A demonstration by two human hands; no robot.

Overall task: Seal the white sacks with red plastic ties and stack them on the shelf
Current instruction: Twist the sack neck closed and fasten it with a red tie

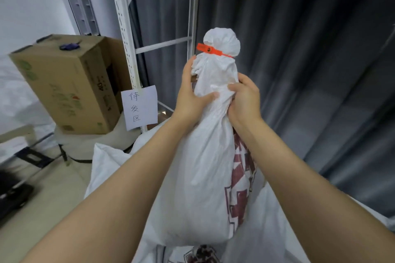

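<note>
A white sack (203,166) with dark red print on its right side hangs upright in front of me, its neck cinched by a red plastic tie (210,50). My left hand (191,94) grips the gathered neck from the left, just below the tie. From the right, my right hand (244,98) grips the same neck a little lower. Other white sacks (109,168) lie beneath and around the held one. The white metal shelf (124,34) stands behind, with grey curtain at its back.
A cardboard box (68,83) rests tilted on a white bundle at the left. A paper label (140,110) with handwritten characters hangs on the shelf post. Dark objects (12,194) lie on the floor at far left.
</note>
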